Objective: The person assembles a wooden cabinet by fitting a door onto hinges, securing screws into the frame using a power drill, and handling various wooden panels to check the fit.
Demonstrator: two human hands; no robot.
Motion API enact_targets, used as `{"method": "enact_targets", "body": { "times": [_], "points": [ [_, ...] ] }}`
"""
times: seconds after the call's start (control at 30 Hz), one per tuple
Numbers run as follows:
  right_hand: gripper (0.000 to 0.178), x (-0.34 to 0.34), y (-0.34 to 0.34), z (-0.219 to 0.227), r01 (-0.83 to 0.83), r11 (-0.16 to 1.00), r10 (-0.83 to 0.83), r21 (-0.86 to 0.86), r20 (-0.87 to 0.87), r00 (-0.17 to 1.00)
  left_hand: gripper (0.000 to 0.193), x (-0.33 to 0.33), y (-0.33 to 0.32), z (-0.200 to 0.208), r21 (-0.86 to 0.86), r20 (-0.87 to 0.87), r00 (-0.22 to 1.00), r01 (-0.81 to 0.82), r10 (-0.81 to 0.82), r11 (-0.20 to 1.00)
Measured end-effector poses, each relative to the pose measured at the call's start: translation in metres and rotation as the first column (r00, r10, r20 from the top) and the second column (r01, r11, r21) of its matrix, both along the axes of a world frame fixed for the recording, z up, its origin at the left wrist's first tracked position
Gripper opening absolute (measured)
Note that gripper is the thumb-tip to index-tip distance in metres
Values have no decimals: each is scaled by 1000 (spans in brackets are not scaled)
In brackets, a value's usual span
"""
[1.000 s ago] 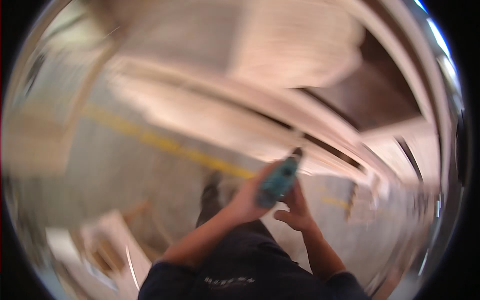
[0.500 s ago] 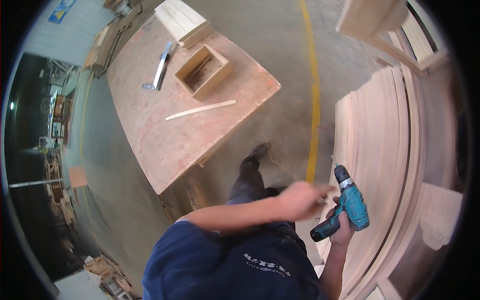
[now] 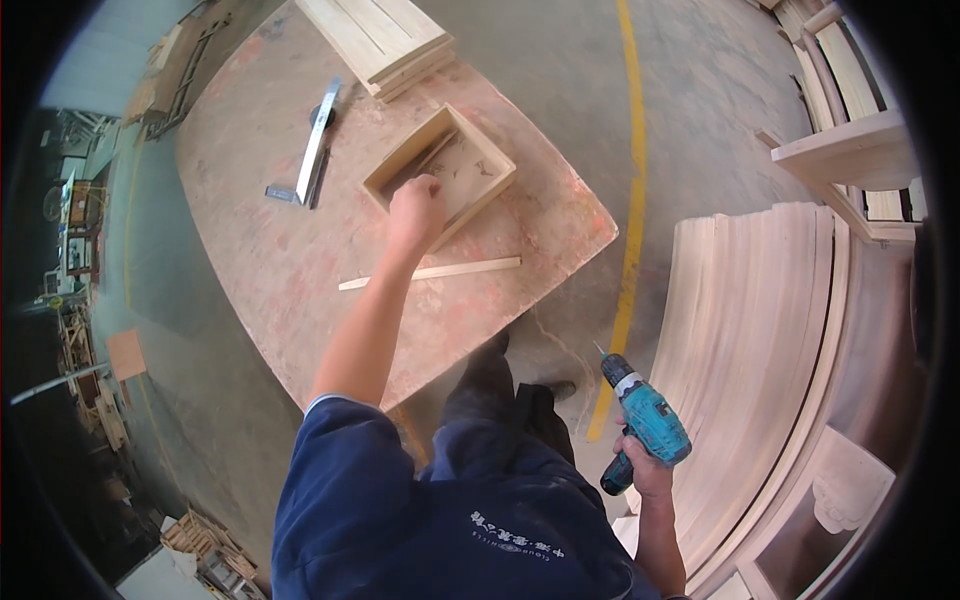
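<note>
The table (image 3: 260,270) is filling the area from nine to twelve o'clock, and it is sitting lower in view than half a second ago. The stack of curved boards (image 3: 740,320) is standing at three o'clock. At eleven, a pile of planks (image 3: 395,45) is lying on the table's far end. The open wooden box (image 3: 482,198) is resting on the table between eleven and twelve, with thin bits lying inside. At four o'clock the drill (image 3: 655,425) is hanging off the table, its bit pointing toward eleven; half a second ago it was showing against the boards, and now its tip is showing over the floor. A metal square (image 3: 315,160) is lying toward ten, left of the box, and a wooden strip (image 3: 480,267) is lying just below it, partly behind the forearm.

The left hand (image 3: 415,210), earlier near the drill, is now reaching over the box's near side, forearm slanting toward one o'clock, fingers curling inward; whether they are pinching anything, I cannot tell. The right hand (image 3: 648,470) is closing firmly around the drill's handle.
</note>
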State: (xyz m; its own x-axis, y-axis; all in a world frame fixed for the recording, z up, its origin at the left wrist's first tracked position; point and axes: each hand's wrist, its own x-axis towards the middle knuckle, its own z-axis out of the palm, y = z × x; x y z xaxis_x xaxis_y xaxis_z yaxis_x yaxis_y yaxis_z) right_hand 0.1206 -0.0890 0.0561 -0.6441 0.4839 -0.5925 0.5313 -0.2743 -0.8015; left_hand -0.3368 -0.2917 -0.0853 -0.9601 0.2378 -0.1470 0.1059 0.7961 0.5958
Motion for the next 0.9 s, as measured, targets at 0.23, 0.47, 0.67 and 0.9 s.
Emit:
{"method": "enact_targets", "body": {
  "times": [0.23, 0.47, 0.67, 0.9],
  "points": [
    [42, -29, -21, -2, -16, 1000, 16, 4, -9, 1000, 21, -44, 33, -47, -292, 9, 987, 157, -162, 943],
    [33, -45, -31, -6, 68, 997, -68, 49, -7, 998, 18, -71, 19, -61, -277, -189, 935, 244, -302, 929],
    [38, -30, -4, 32, 88, 996, -79, 29, -220, 972, 5, 2, 70, 57, 534, 277, 898, 151, -341, 832],
    [49, 4, 21, 75, 177, 976, -219, -129, -563, 797, 7, 154, 153, 160, 841, 485, 502, -43, -716, 539]
  ]
}}
